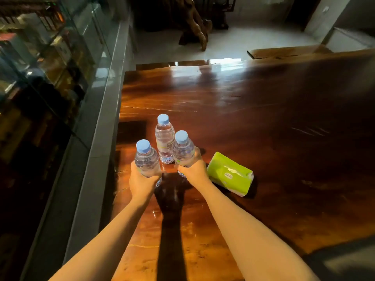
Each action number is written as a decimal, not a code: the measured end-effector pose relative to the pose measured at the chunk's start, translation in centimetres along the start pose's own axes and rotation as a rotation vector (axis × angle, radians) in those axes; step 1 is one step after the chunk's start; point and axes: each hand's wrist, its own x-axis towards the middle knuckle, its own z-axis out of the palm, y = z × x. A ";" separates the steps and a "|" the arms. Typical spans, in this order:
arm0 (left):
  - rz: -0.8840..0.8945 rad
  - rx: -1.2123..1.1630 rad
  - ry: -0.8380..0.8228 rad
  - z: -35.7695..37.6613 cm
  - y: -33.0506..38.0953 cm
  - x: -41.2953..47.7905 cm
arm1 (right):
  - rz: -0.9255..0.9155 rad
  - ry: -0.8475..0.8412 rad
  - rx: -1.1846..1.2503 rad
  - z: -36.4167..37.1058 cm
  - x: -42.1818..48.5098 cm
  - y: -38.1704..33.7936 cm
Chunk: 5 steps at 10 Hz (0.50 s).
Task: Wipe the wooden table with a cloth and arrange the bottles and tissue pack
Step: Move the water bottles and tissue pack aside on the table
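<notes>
Between the two hands stands a third bottle [164, 138]; the left hand [142, 181] grips one bottle [146, 159], the right hand [192, 169] grips another [182, 151], with the tissue pack [230, 174] just right of it.

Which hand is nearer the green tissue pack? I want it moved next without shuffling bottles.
Right. The right hand, gripping a bottle, sits just beside the tissue pack. The left hand holds another bottle farther off, beyond the right hand.
</notes>
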 end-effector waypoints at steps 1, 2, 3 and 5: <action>0.021 -0.025 0.021 2.1 2.1 -0.7 | -0.004 -0.033 0.045 -2.1 1.5 -0.5; 0.027 -0.041 0.040 4.7 4.4 -1.3 | 0.003 -0.040 0.042 -4.6 3.1 -1.3; 0.050 -0.013 0.050 7.8 6.5 -2.0 | 0.046 -0.089 0.103 -8.3 4.6 -1.4; 0.119 0.024 0.029 15.7 10.6 -3.2 | 0.194 -0.142 0.007 -17.8 7.6 -0.9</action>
